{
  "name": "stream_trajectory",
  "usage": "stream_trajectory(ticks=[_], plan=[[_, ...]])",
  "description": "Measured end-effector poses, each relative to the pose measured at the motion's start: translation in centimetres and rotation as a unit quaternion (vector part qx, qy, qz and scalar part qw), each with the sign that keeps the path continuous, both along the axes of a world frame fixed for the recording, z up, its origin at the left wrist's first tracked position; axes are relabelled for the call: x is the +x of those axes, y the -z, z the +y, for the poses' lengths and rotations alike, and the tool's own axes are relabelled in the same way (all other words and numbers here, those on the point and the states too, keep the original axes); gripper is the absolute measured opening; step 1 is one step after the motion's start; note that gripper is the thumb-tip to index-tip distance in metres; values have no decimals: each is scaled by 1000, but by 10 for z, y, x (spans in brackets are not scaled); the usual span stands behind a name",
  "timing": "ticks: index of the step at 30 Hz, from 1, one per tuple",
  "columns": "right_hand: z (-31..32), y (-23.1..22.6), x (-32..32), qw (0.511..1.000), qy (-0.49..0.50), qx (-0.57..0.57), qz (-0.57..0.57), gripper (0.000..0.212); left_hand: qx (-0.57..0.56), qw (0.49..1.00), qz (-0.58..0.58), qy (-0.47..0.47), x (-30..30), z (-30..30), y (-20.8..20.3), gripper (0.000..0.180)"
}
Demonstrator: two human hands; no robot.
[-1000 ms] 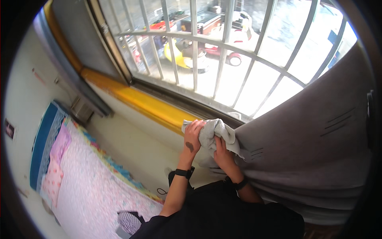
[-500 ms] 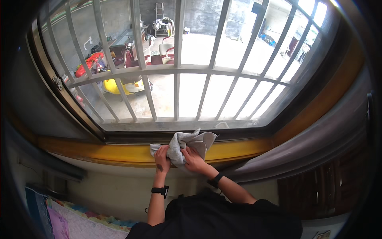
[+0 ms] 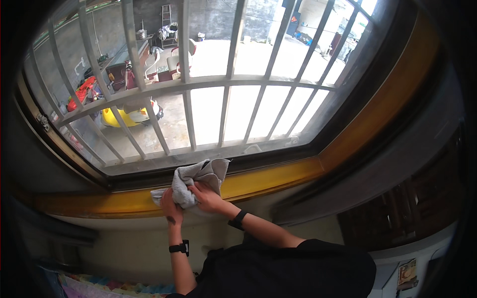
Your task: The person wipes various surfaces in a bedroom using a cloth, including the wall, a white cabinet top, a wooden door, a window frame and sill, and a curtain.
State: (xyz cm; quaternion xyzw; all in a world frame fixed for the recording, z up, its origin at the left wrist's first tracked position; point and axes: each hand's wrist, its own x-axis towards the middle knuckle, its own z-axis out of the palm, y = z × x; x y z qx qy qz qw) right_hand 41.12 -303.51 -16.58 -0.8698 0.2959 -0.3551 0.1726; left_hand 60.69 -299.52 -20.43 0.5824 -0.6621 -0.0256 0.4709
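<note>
A bunched grey towel [image 3: 186, 181] lies over the yellow windowsill [image 3: 268, 181], its loose folds reaching up against the dark lower window frame [image 3: 253, 160]. My left hand [image 3: 170, 201] grips its left side, with a flap of cloth sticking out beyond the fingers. On the other side my right hand [image 3: 208, 197] is closed on the towel, fingers pressed into the folds. The fingertips of both hands are partly hidden by the cloth. Each wrist wears a black band.
Pale metal bars [image 3: 226, 114] stand behind the window; a yellow scooter [image 3: 119, 117], chairs and a ladder [image 3: 166, 20] show outside. A grey curtain [image 3: 348, 186] hangs at the right near dark cabinets [image 3: 402, 213]. Patterned bedding [image 3: 109, 289] lies at lower left.
The head view has turned, so the window, sill and hands sit further left and look tilted. Both hands keep hold of the towel, which has barely shifted along the sill.
</note>
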Motion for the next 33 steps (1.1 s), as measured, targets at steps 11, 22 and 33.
stream_trajectory(ticks=[11, 22, 33], plan=[[-11, 9, -94, 998, -40, 8, -49, 55, 116, 977, -126, -128, -98, -16, 19, 56], [-34, -8, -386, 985, 70, 140, -71, 43, 106, 979, -168, 40, -380, -28, -12, 51], [-22, -3, -495, 936, 326, 43, -129, 26, 77, 966, -166, 181, -498, -32, -26, 63]])
